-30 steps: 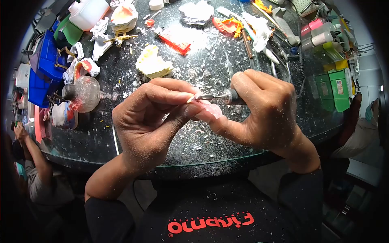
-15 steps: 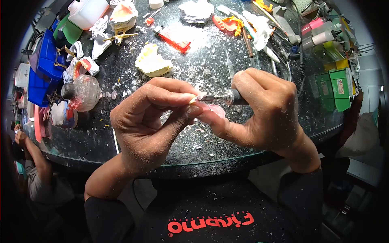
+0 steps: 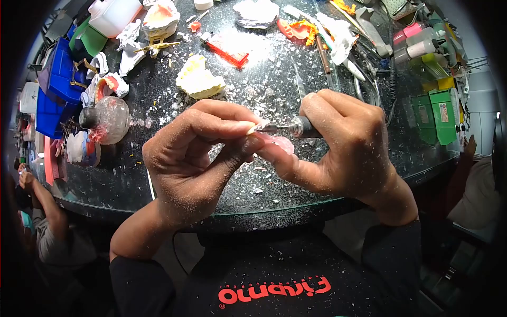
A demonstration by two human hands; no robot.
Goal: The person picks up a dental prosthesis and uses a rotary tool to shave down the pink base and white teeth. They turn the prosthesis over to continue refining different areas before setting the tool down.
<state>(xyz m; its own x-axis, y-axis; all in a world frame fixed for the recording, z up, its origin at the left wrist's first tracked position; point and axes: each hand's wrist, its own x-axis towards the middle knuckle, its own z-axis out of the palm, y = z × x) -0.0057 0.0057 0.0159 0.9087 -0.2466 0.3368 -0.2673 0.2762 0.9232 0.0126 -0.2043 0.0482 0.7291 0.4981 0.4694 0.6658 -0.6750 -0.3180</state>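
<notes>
My left hand [image 3: 198, 158] pinches a small pink and whitish piece [image 3: 282, 143] between thumb and fingertips, near the middle of the view. Fingers curl round the dark handle of a rotary handpiece [image 3: 298, 127] in my right hand [image 3: 346, 137]. The handpiece's metal tip points left and meets the piece at my left fingertips; the exact contact is too small to tell. My right thumb reaches under the tool to the pink piece. Pale dust covers both hands.
Pale shavings lie on the dark table [image 3: 237, 203]. Beyond my hands are a yellow cast [image 3: 198, 79], a red frame [image 3: 227, 53] and a metal tool [image 3: 299, 82]. A glass flask [image 3: 112, 120] and blue bins [image 3: 58, 90] stand left, green boxes [image 3: 435, 116] right. Other people sit at both sides.
My hands and the handpiece have barely shifted. At the right edge, another person's arm and hand have come into clearer view beside the table.
</notes>
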